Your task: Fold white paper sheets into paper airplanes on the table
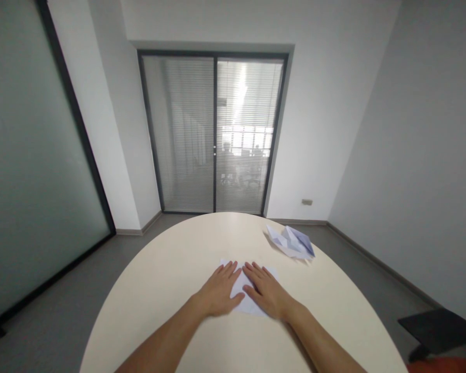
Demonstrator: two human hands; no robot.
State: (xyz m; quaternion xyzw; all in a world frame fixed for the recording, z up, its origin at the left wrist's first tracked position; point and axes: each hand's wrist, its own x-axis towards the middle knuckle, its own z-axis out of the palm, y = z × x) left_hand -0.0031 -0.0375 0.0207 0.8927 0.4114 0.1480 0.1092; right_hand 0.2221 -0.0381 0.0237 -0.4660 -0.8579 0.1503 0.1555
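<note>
A white sheet of paper (241, 286) lies flat on the round cream table (171, 269), near its middle. My left hand (219, 291) rests on the sheet's left part, fingers stretched out flat and pointing away from me. My right hand (267, 291) lies on the sheet's right part, also flat with fingers extended. The two hands almost touch at the fingertips. Much of the sheet is hidden under them.
A folded white paper shape (291, 241) sits on the table at the far right. Beyond the table are a glass door with blinds (213, 134), a frosted glass wall at left and a dark chair (438, 326) at lower right.
</note>
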